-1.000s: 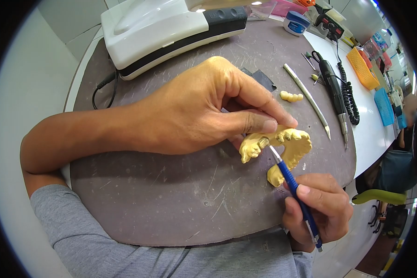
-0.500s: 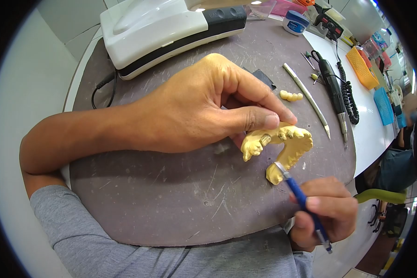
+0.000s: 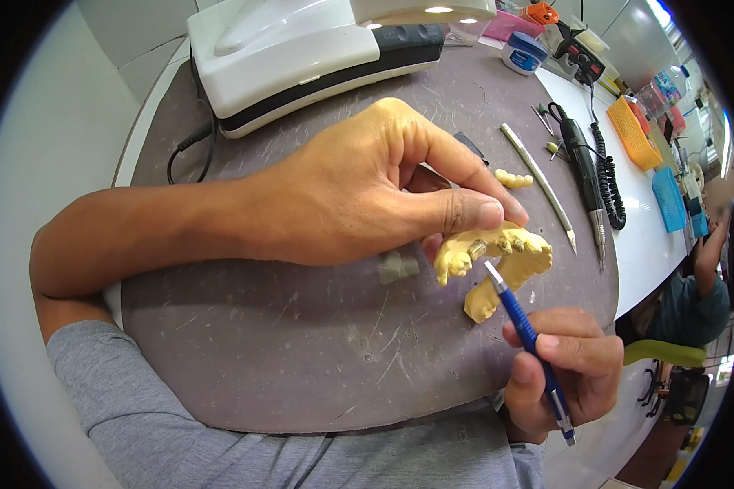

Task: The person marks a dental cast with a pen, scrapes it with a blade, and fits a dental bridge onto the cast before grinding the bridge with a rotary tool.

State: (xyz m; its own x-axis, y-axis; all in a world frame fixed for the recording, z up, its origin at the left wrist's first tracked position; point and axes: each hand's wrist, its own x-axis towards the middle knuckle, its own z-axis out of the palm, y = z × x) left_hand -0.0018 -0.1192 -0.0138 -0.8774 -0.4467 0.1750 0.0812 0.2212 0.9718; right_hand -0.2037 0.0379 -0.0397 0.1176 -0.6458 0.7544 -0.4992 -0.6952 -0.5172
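Observation:
Between the thumb and fingers of my left hand [image 3: 359,191] is a yellow dental cast [image 3: 534,262], a horseshoe-shaped arch of teeth. It is gripped by its upper edge, and some of its teeth look dark or metallic. My right hand [image 3: 571,367] is closed round a blue mechanical pencil [image 3: 520,322]. The pencil's silver tip points up and left and overlaps the inside of the arch in this view. Just beyond the left fingertips lies a small tooth-coloured dental bridge [image 3: 514,178].
A white-and-black machine [image 3: 294,65] stands at the back left. On the right lie a knife-like tool [image 3: 540,187] and a black handpiece [image 3: 581,163] with a coiled cord. Behind are a blue-lidded jar [image 3: 524,54], an orange basket [image 3: 634,134] and a blue basket [image 3: 669,200]. Another person [image 3: 697,301] sits far right.
The pencil tip has moved up from the cast's lower end toward the middle of the arch. My left hand still holds the cast, turned slightly. The camera view has shifted a little.

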